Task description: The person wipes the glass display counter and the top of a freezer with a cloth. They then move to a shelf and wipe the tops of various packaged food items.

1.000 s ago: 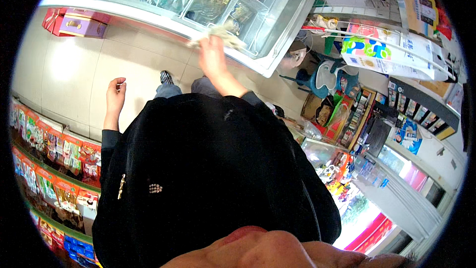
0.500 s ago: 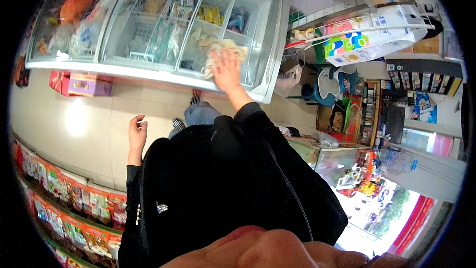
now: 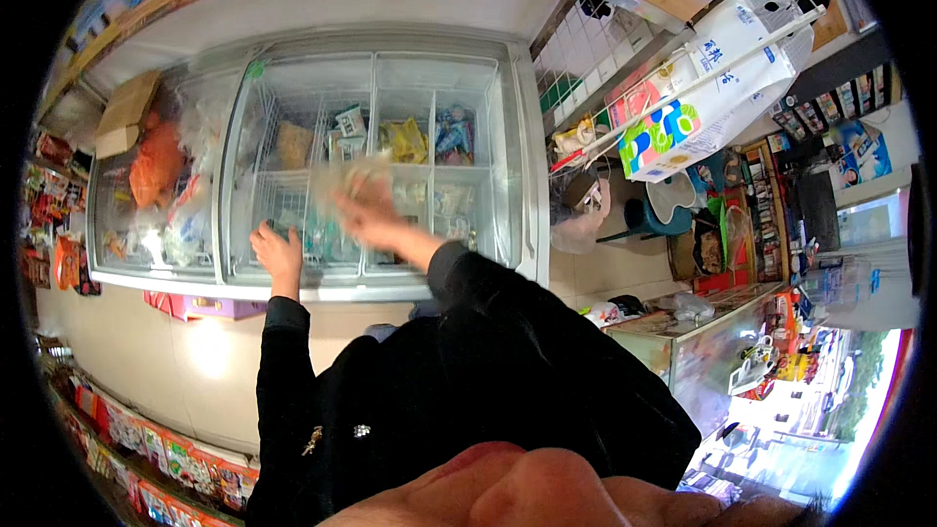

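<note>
In front of me is a chest freezer [image 3: 390, 285] with sliding glass lids. Motion blurs my right hand [image 3: 376, 220], which is closed on a pale, crumpled cleaning cloth [image 3: 353, 179] over the glass. My left hand [image 3: 280, 252] is at the front part of the same lid, fingers apart and slightly bent, holding nothing that I can see. Through the glass show yellow packets [image 3: 405, 141], blue packets [image 3: 455, 134] and wire dividers. Whether my left fingers touch the lid's handle is hidden.
An orange bag [image 3: 158, 166], clear bags and a cardboard box [image 3: 127, 112] lie on the freezer's left part. To the right, a wire rack holds a large white bag [image 3: 717, 78]. A glass counter [image 3: 673, 342] stands at right, packed shelves [image 3: 166, 454] at lower left.
My right hand has moved left and farther over the glass with the cloth. My left hand has risen from beside my body to the lid. The view has shifted toward the freezer's back.
</note>
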Tool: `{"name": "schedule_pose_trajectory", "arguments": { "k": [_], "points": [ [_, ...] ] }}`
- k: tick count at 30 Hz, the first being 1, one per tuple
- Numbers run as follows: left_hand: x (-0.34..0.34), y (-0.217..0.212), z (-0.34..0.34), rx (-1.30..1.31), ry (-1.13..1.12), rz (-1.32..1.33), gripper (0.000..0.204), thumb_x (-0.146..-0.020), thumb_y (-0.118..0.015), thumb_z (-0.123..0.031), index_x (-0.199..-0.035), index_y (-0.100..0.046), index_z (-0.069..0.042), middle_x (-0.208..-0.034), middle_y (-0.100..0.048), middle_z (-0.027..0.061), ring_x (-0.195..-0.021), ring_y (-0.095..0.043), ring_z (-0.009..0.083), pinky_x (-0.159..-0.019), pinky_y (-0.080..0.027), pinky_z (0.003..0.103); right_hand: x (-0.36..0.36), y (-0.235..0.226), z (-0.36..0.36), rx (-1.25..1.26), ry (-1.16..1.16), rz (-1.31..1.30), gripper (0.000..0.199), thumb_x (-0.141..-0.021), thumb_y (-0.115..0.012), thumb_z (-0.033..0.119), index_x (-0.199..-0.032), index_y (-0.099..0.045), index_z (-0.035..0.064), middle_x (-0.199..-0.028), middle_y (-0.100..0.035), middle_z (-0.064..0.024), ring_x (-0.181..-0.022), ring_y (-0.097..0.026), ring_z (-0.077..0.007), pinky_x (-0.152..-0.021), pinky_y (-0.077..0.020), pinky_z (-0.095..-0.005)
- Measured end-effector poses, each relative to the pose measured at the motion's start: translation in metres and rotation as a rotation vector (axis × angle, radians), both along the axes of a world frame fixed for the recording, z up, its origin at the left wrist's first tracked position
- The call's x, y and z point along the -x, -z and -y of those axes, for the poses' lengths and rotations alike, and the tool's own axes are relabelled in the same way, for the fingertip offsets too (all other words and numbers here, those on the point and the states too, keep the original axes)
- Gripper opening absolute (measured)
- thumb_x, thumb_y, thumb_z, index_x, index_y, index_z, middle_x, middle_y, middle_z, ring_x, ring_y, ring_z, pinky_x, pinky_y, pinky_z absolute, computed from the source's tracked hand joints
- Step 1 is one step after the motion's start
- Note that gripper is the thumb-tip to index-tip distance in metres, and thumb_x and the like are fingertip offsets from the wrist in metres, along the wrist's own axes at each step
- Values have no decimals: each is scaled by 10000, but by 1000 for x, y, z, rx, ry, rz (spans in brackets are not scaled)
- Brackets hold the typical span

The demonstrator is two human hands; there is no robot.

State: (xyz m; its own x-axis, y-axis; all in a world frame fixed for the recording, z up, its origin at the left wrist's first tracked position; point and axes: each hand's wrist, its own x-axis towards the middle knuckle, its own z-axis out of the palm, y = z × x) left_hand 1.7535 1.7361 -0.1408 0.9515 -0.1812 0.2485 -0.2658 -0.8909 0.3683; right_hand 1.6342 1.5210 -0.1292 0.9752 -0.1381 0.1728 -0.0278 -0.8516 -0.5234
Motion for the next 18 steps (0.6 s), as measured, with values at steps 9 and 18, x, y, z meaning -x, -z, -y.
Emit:
{"name": "schedule_pose_trajectory", "arguments": {
  "k": [9, 18],
  "points": [
    [-56, -36, 75, -348, 157, -75, 996, -745, -768, -542, -1373, -409, 142, -1367, -435, 338, -1274, -439, 458, -1062, -385, 485, 1, 4, 80, 170, 204, 228, 374, -919, -559, 220, -1290, -597, 191, -1375, -551, -56, -1288, -486, -293, -1078, -383, -445],
    [-69, -48, 78, -734, 256, -317, 1419, -569, -668, -855, -1386, -290, 242, -1366, -340, 495, -1305, -386, 574, -1088, -359, 539, -68, -53, 328, 523, 781, 359, 272, -761, -612, 38, -1007, -693, 124, -988, -639, -120, -1013, -564, -354, -911, -433, -471]
  ]
}}
